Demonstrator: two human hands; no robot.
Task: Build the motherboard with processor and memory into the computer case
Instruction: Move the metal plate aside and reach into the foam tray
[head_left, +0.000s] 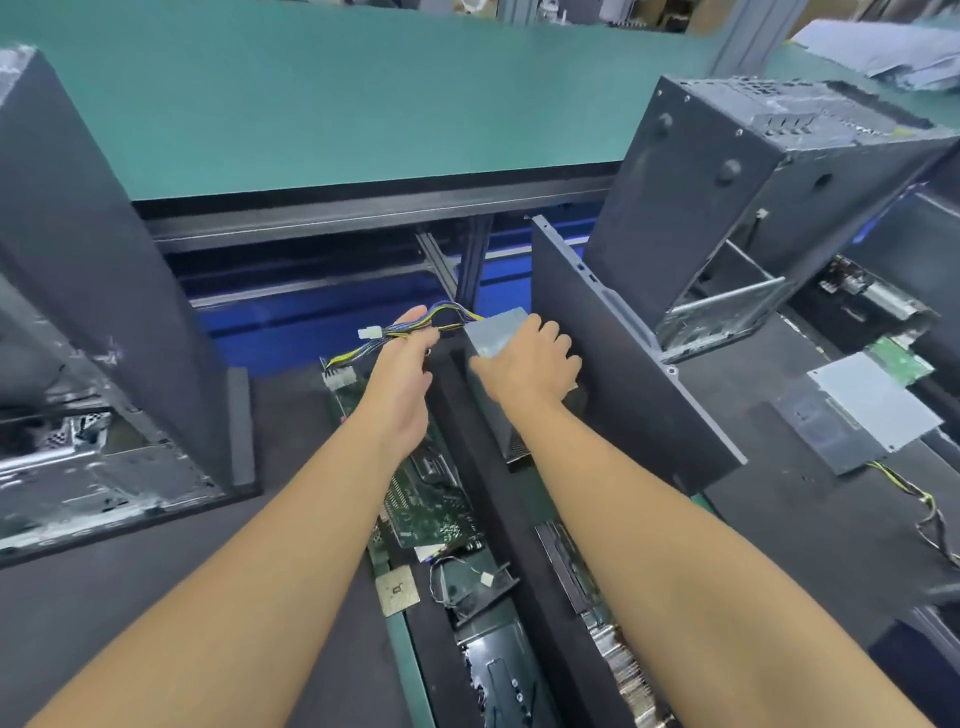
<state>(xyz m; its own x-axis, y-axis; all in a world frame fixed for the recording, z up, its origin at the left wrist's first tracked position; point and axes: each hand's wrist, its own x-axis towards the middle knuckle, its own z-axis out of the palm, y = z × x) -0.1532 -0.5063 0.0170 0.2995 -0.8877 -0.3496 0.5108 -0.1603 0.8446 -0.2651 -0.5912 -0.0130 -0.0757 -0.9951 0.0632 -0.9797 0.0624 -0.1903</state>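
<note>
Both forearms extended over the motherboard (426, 499), lying flat below the wrists. The left hand (402, 358) curled its fingers round a cable bundle (457, 312); the right hand (530, 358) gripped a grey power supply (493, 330), fingers bent over it. A computer case (727, 171) stood at right.

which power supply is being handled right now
The middle power supply, gripped by the right hand, its wires held by the left hand. The other power supply lies untouched at the far right.
</note>
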